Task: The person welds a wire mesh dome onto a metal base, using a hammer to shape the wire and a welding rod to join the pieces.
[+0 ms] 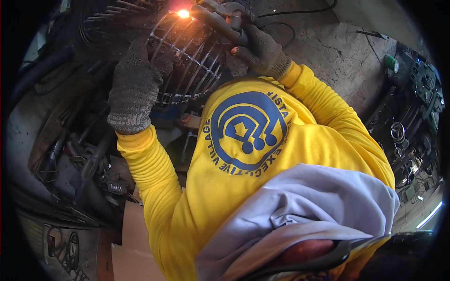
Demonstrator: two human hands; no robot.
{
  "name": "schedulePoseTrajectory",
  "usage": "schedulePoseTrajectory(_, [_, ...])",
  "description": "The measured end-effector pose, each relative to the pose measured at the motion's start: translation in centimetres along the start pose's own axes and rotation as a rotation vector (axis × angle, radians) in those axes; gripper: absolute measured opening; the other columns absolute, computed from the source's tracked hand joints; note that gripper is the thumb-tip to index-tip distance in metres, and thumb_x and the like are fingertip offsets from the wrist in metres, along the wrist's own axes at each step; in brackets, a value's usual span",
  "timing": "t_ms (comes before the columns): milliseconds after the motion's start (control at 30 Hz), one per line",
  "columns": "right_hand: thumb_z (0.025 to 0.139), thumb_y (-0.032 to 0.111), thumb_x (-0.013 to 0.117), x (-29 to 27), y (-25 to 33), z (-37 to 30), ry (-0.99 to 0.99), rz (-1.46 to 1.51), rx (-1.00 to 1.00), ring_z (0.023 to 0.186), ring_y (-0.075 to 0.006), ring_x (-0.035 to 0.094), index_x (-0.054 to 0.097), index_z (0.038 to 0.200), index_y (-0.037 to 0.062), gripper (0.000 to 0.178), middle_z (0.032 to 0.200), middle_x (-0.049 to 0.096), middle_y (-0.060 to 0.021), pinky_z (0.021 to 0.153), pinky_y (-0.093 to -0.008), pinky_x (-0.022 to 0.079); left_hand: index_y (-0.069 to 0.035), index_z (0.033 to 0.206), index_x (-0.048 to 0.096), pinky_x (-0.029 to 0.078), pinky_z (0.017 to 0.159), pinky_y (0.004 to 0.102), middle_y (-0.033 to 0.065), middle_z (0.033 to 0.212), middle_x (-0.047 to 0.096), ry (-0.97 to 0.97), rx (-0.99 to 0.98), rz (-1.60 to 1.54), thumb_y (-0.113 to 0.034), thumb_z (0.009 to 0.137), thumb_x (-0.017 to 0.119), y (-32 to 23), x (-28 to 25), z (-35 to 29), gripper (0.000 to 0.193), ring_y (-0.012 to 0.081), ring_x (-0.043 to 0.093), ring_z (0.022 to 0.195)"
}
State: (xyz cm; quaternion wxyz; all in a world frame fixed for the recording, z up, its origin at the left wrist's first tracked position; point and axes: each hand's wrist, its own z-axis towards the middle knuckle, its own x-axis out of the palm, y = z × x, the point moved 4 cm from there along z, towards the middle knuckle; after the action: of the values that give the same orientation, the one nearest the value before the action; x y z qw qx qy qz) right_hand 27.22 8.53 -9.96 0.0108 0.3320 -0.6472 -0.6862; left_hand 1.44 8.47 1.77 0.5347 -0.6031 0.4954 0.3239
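Observation:
A curved cage of thin metal bars (194, 58) stands at the top middle, in front of my chest. My left hand (136, 86), in a grey knit work glove, is closed on the cage's left side; its fingertips are partly hidden among the bars. In the matching glove, my right hand (263, 51) grips a dark welding torch (218, 24) at the cage's right. The torch's tip points left at a bright orange glow (183, 13) on the cage's upper edge. Glare and shadow blur the metal around that spot.
Loose metal rods (123, 8) lie beyond the cage. A dark cable (300, 12) runs off to the upper right over the concrete floor (323, 51). Dark metal parts (417, 117) are heaped at the right, near a green can (391, 63). Cardboard (133, 234) lies at the lower left.

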Motion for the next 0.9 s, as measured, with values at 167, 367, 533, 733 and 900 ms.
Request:
schedulePoseTrajectory(167, [0.087, 0.036, 0.073, 0.1, 0.4, 0.2, 0.016, -0.011, 0.001, 0.1, -0.0411, 0.066, 0.052, 0.128, -0.0014, 0.059, 0.107, 0.065, -0.026, 0.084, -0.0415, 0.052, 0.0, 0.109, 0.056, 0.05, 0.075, 0.0484, 0.0245, 0.094, 0.064, -0.003, 0.007, -0.014, -0.036, 0.086, 0.073, 0.0, 0.0, 0.1, 0.046, 0.044, 0.063, 0.09])
schedulePoseTrajectory(367, [0.088, 0.039, 0.071, 0.2, 0.0, 0.1, 0.022, -0.024, 0.001, 0.099, -0.0421, 0.065, 0.049, 0.132, 0.0008, 0.063, 0.108, 0.065, -0.0265, 0.085, -0.0442, 0.052, -0.002, 0.112, 0.057, 0.051, 0.078, 0.0479, 0.0234, 0.097, 0.066, 0.037, -0.046, -0.04, -0.039, 0.084, 0.074, 0.4, 0.4, 0.2, 0.049, 0.0432, 0.064, 0.092])
schedulePoseTrajectory(533, [0.088, 0.041, 0.069, 0.2, 0.3, 0.2, 0.032, -0.074, 0.007, 0.098, -0.0419, 0.066, 0.045, 0.136, 0.0027, 0.066, 0.107, 0.066, -0.0261, 0.085, -0.0456, 0.053, -0.003, 0.112, 0.058, 0.053, 0.079, 0.0469, 0.0219, 0.096, 0.068, 0.023, -0.046, 0.019, -0.04, 0.082, 0.076, 0.3, 0.3, 0.3, 0.051, 0.0424, 0.065, 0.092])
schedulePoseTrajectory(733, [0.089, 0.044, 0.068, 0.4, 0.0, 0.3, 0.027, -0.053, -0.005, 0.097, -0.0409, 0.067, 0.046, 0.135, 0.0027, 0.065, 0.105, 0.067, -0.0248, 0.085, -0.0448, 0.053, 0.0, 0.112, 0.058, 0.051, 0.077, 0.0462, 0.0228, 0.099, 0.065, -0.095, 0.139, -0.12, -0.037, 0.086, 0.073, -0.2, -0.1, 0.0, 0.047, 0.0413, 0.065, 0.092])
schedulePoseTrajectory(900, [0.09, 0.049, 0.065, 1.0, -0.6, 0.6, -0.034, 0.062, -0.137, 0.096, -0.0398, 0.067, 0.047, 0.133, 0.0043, 0.065, 0.107, 0.067, -0.0227, 0.085, -0.043, 0.055, 0.0, 0.106, 0.059, 0.051, 0.075, 0.0439, 0.0209, 0.092, 0.063, -0.013, 0.127, -0.061, -0.045, 0.085, 0.073, 0.5, 0.4, 0.2, 0.052, 0.0393, 0.064, 0.084])
